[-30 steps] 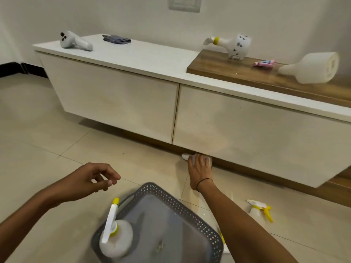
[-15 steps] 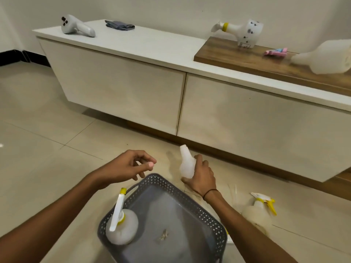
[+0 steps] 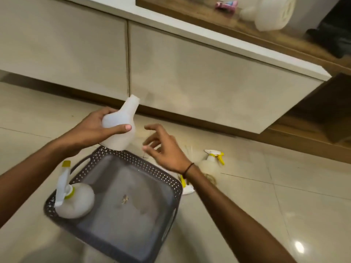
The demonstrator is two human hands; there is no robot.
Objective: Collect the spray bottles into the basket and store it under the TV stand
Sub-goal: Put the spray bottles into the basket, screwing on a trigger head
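Beige glossy floor tiles (image 3: 284, 215) beneath cream TV stand (image 3: 190, 73), grey basket (image 3: 171, 196).

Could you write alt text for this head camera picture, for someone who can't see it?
A person's left hand holds a capless white plastic bottle above a grey perforated plastic basket containing one white spray bottle; the right hand is open beside it.

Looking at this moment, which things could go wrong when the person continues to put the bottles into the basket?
1. The white plastic bottle without a spray head is gripped by the left hand alone over the rim of the dark grey perforated basket; if any liquid is inside, tilting may spill it through the open neck.
2. The white spray bottle with a yellow trigger lies on the floor beside the open right hand and could be knocked away.
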